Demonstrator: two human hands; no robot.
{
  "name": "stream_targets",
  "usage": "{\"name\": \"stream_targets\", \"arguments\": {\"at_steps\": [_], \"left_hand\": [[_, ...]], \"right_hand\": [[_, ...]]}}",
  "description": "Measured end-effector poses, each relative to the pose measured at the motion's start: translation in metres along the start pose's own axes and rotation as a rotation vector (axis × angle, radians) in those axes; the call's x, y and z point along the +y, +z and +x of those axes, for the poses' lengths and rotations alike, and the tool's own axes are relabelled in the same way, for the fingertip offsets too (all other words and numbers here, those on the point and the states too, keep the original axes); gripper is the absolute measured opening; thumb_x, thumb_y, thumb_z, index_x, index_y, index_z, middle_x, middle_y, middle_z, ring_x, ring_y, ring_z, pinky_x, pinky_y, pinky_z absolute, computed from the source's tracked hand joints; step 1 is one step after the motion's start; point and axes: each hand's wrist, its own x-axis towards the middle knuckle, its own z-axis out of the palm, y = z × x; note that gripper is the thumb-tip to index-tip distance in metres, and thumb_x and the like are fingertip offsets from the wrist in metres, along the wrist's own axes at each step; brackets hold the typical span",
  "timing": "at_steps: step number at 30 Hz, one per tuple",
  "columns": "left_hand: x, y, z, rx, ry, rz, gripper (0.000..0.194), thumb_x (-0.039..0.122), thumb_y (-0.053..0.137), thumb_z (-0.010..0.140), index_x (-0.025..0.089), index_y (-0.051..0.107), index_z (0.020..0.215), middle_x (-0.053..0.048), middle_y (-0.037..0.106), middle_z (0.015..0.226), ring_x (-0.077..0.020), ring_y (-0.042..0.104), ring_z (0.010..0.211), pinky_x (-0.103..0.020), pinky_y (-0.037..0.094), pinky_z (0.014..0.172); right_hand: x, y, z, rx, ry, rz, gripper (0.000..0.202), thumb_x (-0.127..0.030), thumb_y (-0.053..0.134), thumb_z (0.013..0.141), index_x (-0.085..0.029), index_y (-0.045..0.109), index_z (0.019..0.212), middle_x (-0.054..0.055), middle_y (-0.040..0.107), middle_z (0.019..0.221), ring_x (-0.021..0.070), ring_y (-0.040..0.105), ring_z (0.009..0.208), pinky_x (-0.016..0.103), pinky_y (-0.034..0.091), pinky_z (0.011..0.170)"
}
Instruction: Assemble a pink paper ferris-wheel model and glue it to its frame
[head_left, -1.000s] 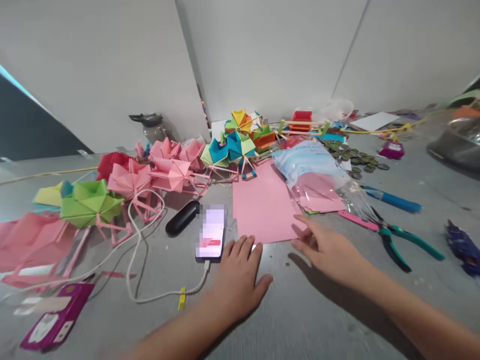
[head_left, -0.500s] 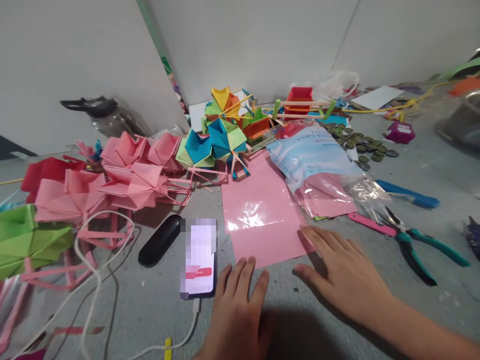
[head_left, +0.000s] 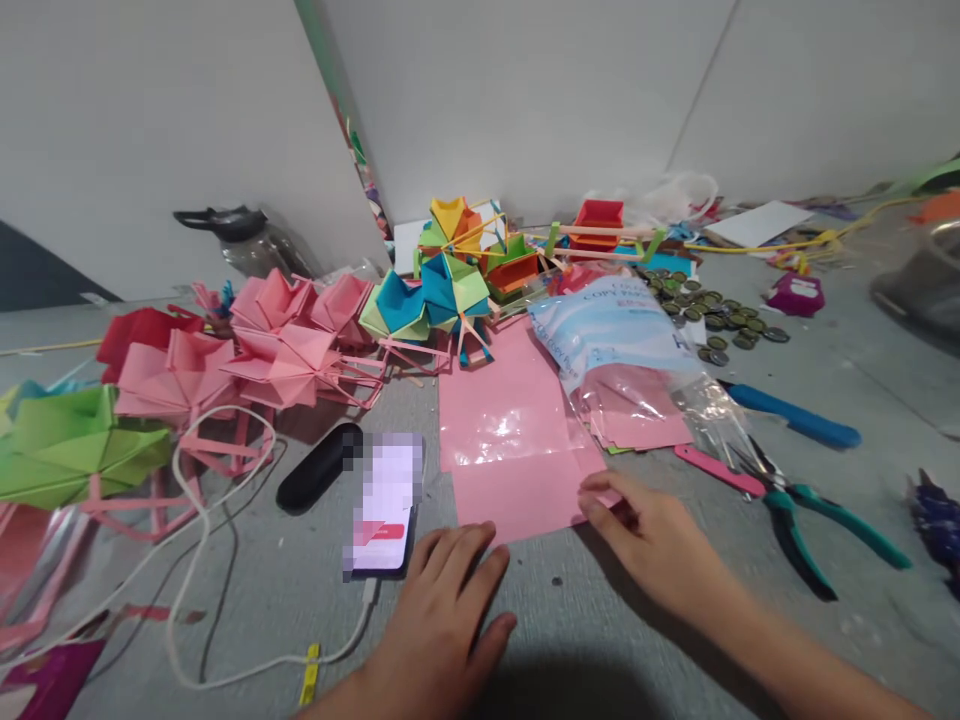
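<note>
A pink sheet of paper (head_left: 517, 500) lies on the grey tabletop, its upper part under glossy clear plastic (head_left: 499, 425). At its lower right corner my right hand (head_left: 660, 535) has thumb and forefinger pinched on the paper's edge. My left hand (head_left: 442, 600) rests palm down with fingers spread, fingertips at the sheet's lower left corner. Just left of that hand is a lit phone (head_left: 386, 505) with a white charging cable (head_left: 367, 600) plugged in. A plastic copy-paper bag (head_left: 622, 340) holding pink sheets touches the sheet's right side.
Folded pink paper lanterns (head_left: 292, 365) and a green one (head_left: 82, 445) crowd the left, near a black case (head_left: 319, 470). Pliers (head_left: 795, 510), a pink-handled tool (head_left: 720, 470) and a blue cutter (head_left: 795, 415) lie right. Coin-like discs (head_left: 720, 315) and a bottle (head_left: 255, 240) are farther back.
My right hand has gone from spread fingers to a pinch at the sheet's corner. My left hand has shifted slightly left and down. The view has shifted a little.
</note>
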Motion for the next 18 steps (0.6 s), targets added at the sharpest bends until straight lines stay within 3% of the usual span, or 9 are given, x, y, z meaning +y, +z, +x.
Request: {"name": "stream_targets", "arguments": {"at_steps": [2,6,10,12,14,18], "left_hand": [[0.0,-0.001,-0.001,0.013,0.018,-0.012,0.037,0.034,0.065,0.102,0.022,0.07,0.136,-0.014,0.074,0.142,-0.0318,0.07,0.127,-0.053,0.06,0.11],[0.0,0.004,-0.004,0.066,0.034,-0.008,0.037,0.032,0.062,0.101,0.022,0.069,0.136,-0.015,0.073,0.142,-0.0316,0.069,0.128,-0.052,0.06,0.111],[0.001,0.003,-0.004,0.115,0.044,0.021,0.04,0.029,0.063,0.099,0.022,0.067,0.139,-0.016,0.072,0.143,-0.0323,0.069,0.128,-0.05,0.061,0.109],[0.001,0.0,-0.006,0.172,0.04,-0.005,0.041,0.029,0.065,0.1,0.022,0.065,0.139,-0.017,0.072,0.142,-0.0322,0.07,0.128,-0.049,0.062,0.107],[0.001,-0.003,-0.009,0.303,0.032,-0.077,0.036,0.03,0.063,0.101,0.021,0.065,0.137,-0.017,0.072,0.137,-0.032,0.07,0.125,-0.05,0.064,0.104],[0.001,-0.004,-0.017,0.492,0.003,-0.344,0.032,0.034,0.045,0.111,0.024,0.067,0.131,-0.017,0.072,0.13,-0.0309,0.071,0.121,-0.052,0.068,0.095]], "right_hand": [[0.0,0.003,0.0,-0.01,-0.043,0.055,0.045,-0.061,0.055,0.102,-0.023,0.081,0.103,0.01,0.085,0.092,0.0276,0.08,0.077,0.042,0.062,0.071],[0.001,0.01,-0.002,-0.017,-0.09,0.064,0.044,-0.057,0.059,0.102,-0.022,0.085,0.112,0.012,0.087,0.096,0.0271,0.08,0.075,0.041,0.064,0.069],[-0.004,0.01,-0.008,-0.022,-0.139,0.051,0.043,-0.054,0.059,0.102,-0.023,0.087,0.111,0.012,0.087,0.101,0.0289,0.081,0.082,0.043,0.066,0.079],[-0.009,0.008,-0.014,-0.047,-0.154,0.055,0.044,-0.054,0.054,0.105,-0.023,0.086,0.099,0.009,0.086,0.09,0.0269,0.08,0.079,0.039,0.064,0.075],[-0.017,0.005,-0.023,-0.07,-0.172,0.042,0.049,-0.053,0.05,0.107,-0.023,0.082,0.084,0.005,0.079,0.075,0.0226,0.074,0.068,0.033,0.057,0.064],[-0.036,-0.011,-0.043,-0.056,-0.261,0.01,0.053,-0.055,0.05,0.106,-0.023,0.075,0.071,0.002,0.068,0.061,0.0182,0.062,0.056,0.03,0.047,0.055]]}}
